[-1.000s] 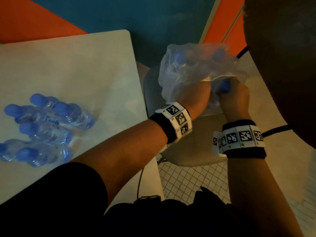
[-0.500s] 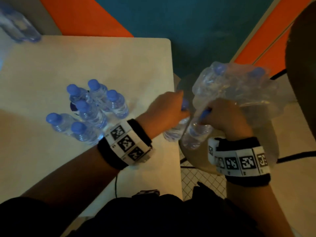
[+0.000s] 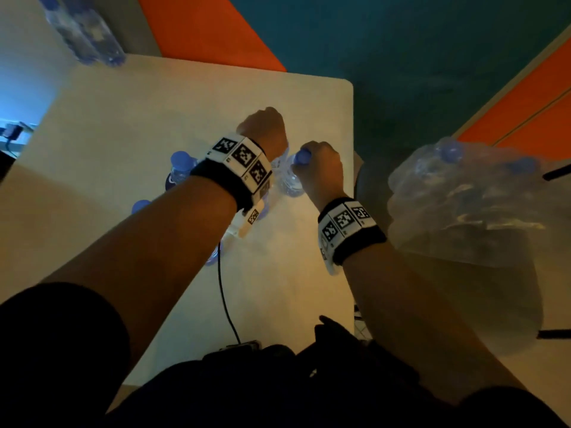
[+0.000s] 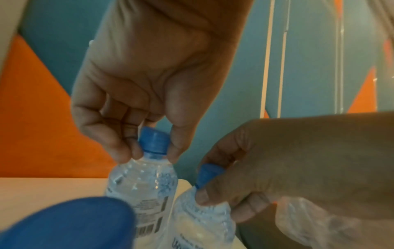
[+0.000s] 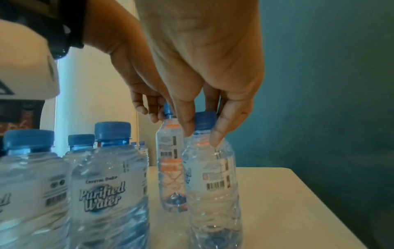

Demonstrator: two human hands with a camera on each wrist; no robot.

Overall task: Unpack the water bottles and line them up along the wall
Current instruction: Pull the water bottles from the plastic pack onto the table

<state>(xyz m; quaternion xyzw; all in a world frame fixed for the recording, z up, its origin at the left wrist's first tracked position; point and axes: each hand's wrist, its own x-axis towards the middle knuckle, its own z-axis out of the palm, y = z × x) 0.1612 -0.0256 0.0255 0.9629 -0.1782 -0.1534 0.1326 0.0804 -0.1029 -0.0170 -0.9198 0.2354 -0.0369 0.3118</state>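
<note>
Two water bottles are standing side by side on the white table (image 3: 123, 134), each being held at the neck. The left hand (image 3: 262, 128) is pinching the blue cap of the left bottle (image 5: 170, 161); the right hand (image 3: 321, 168) is pinching the cap of the right bottle (image 5: 213, 176). More unpacked bottles (image 5: 108, 185) are clustering at nine o'clock from these. The plastic wrap (image 3: 469, 205) with remaining bottles is sitting at three o'clock, off the table.
</note>
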